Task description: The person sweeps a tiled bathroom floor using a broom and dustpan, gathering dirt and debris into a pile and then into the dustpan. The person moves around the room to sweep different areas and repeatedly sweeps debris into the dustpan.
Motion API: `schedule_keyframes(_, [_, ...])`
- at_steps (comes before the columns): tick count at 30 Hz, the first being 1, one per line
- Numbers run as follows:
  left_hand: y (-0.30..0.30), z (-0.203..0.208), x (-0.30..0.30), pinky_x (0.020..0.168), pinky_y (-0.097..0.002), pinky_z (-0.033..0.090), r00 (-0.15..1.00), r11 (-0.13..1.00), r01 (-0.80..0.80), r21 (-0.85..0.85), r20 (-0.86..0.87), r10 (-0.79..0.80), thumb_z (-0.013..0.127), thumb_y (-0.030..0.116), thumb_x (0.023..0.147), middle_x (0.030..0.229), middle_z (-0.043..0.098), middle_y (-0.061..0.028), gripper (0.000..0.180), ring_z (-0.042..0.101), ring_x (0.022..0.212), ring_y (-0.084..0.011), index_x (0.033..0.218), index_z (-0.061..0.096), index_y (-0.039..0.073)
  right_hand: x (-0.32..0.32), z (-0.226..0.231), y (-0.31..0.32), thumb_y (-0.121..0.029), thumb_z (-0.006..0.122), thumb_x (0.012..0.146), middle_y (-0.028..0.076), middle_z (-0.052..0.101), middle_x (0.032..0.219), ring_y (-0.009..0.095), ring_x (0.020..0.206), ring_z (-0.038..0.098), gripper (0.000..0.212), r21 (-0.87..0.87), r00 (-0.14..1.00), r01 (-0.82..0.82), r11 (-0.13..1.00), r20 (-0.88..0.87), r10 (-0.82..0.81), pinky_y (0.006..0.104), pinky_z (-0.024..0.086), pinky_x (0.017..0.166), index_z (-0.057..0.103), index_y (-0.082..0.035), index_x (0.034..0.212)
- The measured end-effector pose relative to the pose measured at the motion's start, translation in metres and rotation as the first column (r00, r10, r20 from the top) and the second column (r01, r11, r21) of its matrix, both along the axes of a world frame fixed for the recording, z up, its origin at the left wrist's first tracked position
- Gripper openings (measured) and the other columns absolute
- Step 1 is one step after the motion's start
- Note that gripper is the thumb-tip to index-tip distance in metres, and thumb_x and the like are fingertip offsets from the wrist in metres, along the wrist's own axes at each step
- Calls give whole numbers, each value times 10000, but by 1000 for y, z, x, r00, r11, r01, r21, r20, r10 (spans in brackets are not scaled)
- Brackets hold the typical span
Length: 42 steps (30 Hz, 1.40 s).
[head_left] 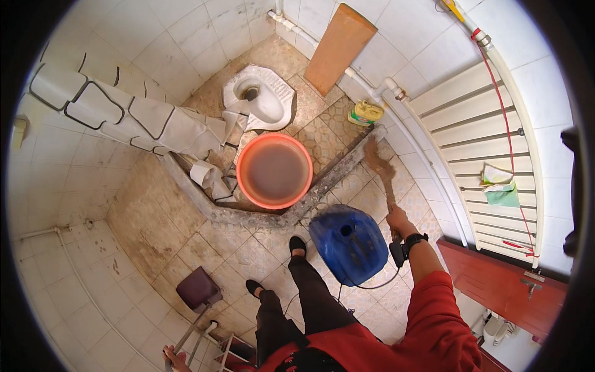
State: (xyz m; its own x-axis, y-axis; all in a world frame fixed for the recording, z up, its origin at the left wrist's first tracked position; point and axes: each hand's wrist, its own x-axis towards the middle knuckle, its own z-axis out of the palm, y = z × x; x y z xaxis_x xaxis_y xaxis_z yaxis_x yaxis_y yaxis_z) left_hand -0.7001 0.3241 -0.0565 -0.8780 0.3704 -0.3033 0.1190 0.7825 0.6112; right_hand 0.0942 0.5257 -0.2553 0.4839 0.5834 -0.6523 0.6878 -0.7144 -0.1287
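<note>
My right hand [401,222], at right of centre, is closed round the handle of a brown brush [380,162]. The brush's ragged head reaches the tiled floor near a low concrete ledge. Beside that hand lies a blue plastic jerrycan [365,248] with a dark round opening. Low on the left, my left hand [176,359] grips the long handle of a maroon dustpan [198,289], whose pan is down on the floor. My left fingers are partly cut off by the picture's lower edge.
Inside the concrete ledge [248,217] stands an orange basin [242,177] of murky water, beside a white squat toilet [282,99]. A wooden board [339,49] leans on the wall near a yellow-green jug [365,113]. Radiator [480,124] and red door [496,273] stand right.
</note>
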Motion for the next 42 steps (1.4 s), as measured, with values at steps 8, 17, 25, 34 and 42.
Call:
schedule_keyframes(8, [9,15,11,612,-240,435,1000,1000,5,27,-14,-4,495,516,887,922,560,-18,455,501,612,-89,1068,522,100,-42,91,-35,-27,465,749,286,616,888,416,857,608,615,-119,965,-262,958,-6,263,481,482,748,343,-108,1347])
schedule_keyframes(17, [-15,9,-34,509,-225,437,999,987,14,162,-35,-8,503,440,905,859,585,-45,407,488,502,-84,1025,549,53,-95,142,-51,-185,533,806,239,638,883,380,843,625,473,-147,837,-536,831,37,546,456,493,722,434,-56,1250])
schedule_keyframes(25, [-61,30,-97,526,-217,437,996,973,77,217,31,-86,502,433,906,876,601,-43,408,506,517,-85,1053,559,57,-129,208,-70,-25,478,776,167,644,781,345,754,628,471,-166,635,-719,675,240,735,463,483,654,487,-123,1237])
schedule_keyframes(34, [-106,13,-127,460,-207,418,995,943,61,327,57,-84,514,411,902,854,610,-59,411,524,466,-105,1078,568,43,-170,195,-115,-16,531,719,249,618,936,331,730,632,659,135,967,-234,963,-69,245,413,511,646,355,-85,1349])
schedule_keyframes(42, [-107,4,-120,452,-216,402,986,917,92,389,95,-139,543,373,897,844,602,-60,379,511,498,-99,1050,595,30,-249,132,-59,-108,509,788,276,607,1001,383,988,585,388,-131,803,-567,814,134,581,435,489,825,509,29,1151])
